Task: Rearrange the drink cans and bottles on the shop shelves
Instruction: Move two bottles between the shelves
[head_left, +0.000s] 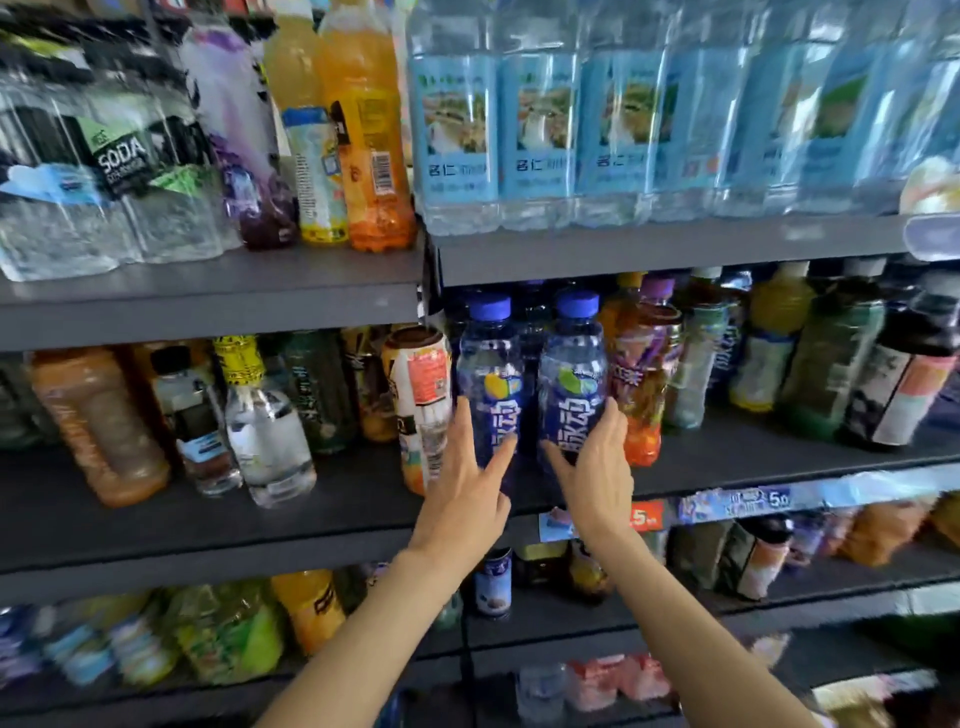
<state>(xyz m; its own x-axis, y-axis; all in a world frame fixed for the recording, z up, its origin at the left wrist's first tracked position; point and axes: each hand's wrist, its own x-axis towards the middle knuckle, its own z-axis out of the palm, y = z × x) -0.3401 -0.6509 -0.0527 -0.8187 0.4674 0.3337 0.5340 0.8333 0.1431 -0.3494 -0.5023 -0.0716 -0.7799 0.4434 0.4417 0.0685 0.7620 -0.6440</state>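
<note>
Two blue sports-drink bottles with blue caps stand side by side at the front of the middle shelf (208, 525). My left hand (462, 488) holds the lower part of the left blue bottle (491, 374), fingers on its left side and thumb across its front. In mirror fashion, my right hand (597, 467) holds the right blue bottle (571, 384), thumb in front and fingers round its right side. Both bottles are upright and their bases are hidden behind my hands.
A tall can with a white and red label (423, 384) stands just left of the left blue bottle; a red tea bottle (647, 374) touches the right one. Pale blue water bottles (540, 130), orange juice (371, 130) and soda packs (104, 166) fill the shelf above. Small cans (493, 582) sit below.
</note>
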